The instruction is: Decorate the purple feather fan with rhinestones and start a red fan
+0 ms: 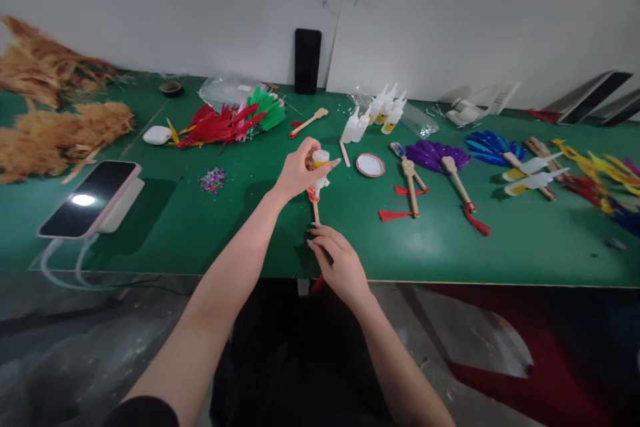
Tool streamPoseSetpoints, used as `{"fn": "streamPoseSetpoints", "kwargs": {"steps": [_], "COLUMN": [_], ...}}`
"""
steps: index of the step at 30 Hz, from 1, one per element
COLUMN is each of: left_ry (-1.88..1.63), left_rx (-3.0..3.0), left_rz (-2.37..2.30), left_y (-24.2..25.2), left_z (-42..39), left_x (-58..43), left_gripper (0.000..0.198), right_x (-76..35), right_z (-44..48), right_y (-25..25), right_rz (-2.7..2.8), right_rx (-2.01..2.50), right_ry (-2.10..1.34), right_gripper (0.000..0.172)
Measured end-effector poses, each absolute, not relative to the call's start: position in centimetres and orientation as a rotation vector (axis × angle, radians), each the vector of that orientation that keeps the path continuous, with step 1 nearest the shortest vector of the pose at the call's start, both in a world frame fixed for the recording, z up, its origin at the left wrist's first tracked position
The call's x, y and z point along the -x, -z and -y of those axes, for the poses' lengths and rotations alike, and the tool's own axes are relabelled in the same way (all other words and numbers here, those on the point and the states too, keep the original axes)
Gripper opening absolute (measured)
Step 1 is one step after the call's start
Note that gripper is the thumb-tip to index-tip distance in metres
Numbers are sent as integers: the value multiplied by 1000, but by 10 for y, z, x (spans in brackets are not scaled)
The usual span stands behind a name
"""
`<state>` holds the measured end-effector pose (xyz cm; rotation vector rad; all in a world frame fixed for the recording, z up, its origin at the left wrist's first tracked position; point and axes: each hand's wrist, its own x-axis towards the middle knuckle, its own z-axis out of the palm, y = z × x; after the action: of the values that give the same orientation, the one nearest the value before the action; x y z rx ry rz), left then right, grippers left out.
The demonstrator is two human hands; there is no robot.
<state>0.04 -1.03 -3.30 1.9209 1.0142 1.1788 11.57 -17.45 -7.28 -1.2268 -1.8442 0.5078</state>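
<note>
My left hand (299, 170) is closed round a small white glue bottle (320, 161), tipped downward so its nozzle meets the top of a thin wooden fan stick (316, 210). That stick carries a bit of red-orange feather near its upper end. My right hand (336, 260) pinches the stick's lower end near the front edge of the green table (210, 240). A red tassel shows just under that hand.
Red and green feathers (227, 121) lie behind, coloured sequins (213, 180) to the left. A phone on a stand (90, 200) sits far left. White glue bottles (375, 117), a round lid (371, 165) and finished purple, blue and yellow feather fans (440, 160) lie right. Tan feathers (55, 127) are piled at left.
</note>
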Motion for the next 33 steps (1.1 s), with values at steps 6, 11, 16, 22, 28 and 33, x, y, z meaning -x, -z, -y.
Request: {"fn": "streamPoseSetpoints", "kwargs": {"steps": [6, 11, 16, 22, 28, 33], "left_ry": [-1140, -1118, -1142, -1124, -1158, -1131], "left_rx": [-1921, -1962, -1958, -1999, -2037, -2037], "left_rz": [-989, -968, -972, -999, -1037, -1009], "left_y": [34, 34, 32, 30, 31, 30], "left_z": [11, 11, 12, 13, 12, 13], "left_x": [-1, -1, -1, 0, 1, 1], "left_gripper": [36, 35, 36, 38, 39, 39], "right_x": [-116, -116, -116, -116, -116, -116], "right_z": [175, 175, 175, 175, 175, 176], "right_y": [72, 72, 73, 72, 72, 73], "right_rz": [1849, 1842, 1844, 1842, 1842, 1846], "right_rx": [1225, 1230, 1228, 1231, 1233, 1242], "right_ry": [-501, -512, -518, -514, -498, -497], "right_gripper": [15, 16, 15, 15, 15, 15]}}
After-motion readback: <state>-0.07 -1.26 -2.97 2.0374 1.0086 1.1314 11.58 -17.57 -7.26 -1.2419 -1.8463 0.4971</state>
